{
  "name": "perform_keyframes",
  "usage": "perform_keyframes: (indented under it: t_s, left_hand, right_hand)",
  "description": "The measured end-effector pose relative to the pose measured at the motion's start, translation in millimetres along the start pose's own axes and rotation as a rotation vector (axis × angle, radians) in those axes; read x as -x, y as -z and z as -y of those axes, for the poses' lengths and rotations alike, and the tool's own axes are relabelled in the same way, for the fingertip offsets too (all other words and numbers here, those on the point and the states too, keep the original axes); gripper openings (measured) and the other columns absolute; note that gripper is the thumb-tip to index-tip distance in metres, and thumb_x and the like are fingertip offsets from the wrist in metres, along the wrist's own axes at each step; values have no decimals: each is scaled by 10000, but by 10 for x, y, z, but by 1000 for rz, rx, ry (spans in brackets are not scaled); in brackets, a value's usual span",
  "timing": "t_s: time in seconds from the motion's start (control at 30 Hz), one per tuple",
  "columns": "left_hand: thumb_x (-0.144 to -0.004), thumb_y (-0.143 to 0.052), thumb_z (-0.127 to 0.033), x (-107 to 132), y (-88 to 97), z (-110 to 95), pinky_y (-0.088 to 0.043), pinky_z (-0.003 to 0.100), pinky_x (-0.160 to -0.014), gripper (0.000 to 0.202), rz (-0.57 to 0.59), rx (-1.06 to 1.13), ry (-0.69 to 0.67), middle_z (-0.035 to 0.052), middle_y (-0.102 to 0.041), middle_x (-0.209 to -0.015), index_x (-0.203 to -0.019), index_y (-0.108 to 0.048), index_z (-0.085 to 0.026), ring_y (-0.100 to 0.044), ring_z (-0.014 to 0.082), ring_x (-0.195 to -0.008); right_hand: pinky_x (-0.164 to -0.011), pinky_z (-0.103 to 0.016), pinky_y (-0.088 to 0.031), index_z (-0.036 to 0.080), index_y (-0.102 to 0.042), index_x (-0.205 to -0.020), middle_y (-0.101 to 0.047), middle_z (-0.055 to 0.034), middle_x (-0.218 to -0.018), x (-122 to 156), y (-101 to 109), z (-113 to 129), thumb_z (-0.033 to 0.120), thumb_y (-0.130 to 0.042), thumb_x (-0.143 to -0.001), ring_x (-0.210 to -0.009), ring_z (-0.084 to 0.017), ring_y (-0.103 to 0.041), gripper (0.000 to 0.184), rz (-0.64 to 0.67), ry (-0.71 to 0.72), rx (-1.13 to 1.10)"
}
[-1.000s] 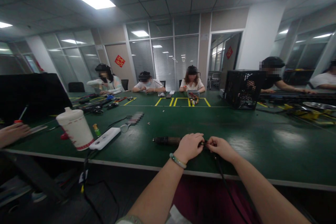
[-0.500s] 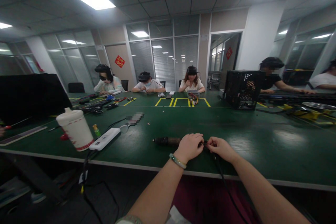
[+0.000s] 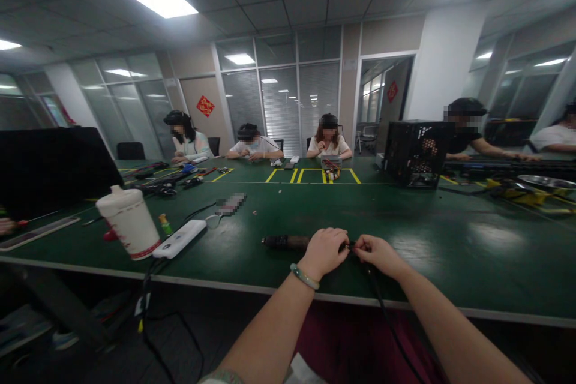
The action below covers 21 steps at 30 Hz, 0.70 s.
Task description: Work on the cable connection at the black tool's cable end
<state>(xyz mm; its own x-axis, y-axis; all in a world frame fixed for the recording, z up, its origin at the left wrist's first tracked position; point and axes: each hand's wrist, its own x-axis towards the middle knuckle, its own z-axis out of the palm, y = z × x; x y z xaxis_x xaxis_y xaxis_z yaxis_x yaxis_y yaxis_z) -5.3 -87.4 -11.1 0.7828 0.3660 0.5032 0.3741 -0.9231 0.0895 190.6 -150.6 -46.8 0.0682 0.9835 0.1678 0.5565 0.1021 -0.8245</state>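
A dark electric screwdriver (image 3: 287, 242) lies on the green table, its narrow tip pointing left. My left hand (image 3: 327, 249) is wrapped over its right-hand end, with a bracelet at the wrist. Close beside it, my right hand (image 3: 374, 254) pinches the end of a black cable (image 3: 377, 288) with thumb and fingers. That cable runs down over the table's front edge past my lap. Where cable and screwdriver come together, between my fingertips, the detail is too small to make out.
To the left stand a white paper cup (image 3: 129, 222), a white power strip (image 3: 181, 239) and a small green-yellow bottle (image 3: 165, 224). A black computer case (image 3: 414, 153) is at the right. Several people sit across the table (image 3: 252, 276). A monitor (image 3: 56, 168) blocks the far left.
My hands and the screwdriver hold almost the same place. Across the table, the person at left has lowered a hand from the face. Another person's hand at the left edge has shifted.
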Motion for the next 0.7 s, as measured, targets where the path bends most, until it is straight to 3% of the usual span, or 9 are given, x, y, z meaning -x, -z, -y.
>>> perform_keyframes:
  t_s: [0.7]
  left_hand:
    - [-848, -601, -246, 1, 14, -13, -417, 339, -924, 97, 9, -5, 0, 44, -627, -1076, -934, -603, -202, -554, 200, -1025]
  right_hand:
    - [-540, -226, -426, 187, -588, -772, -648, 16, -620, -19, -17, -67, 347, -616, -774, -582, -144, -601, 162, -11, 2, -9]
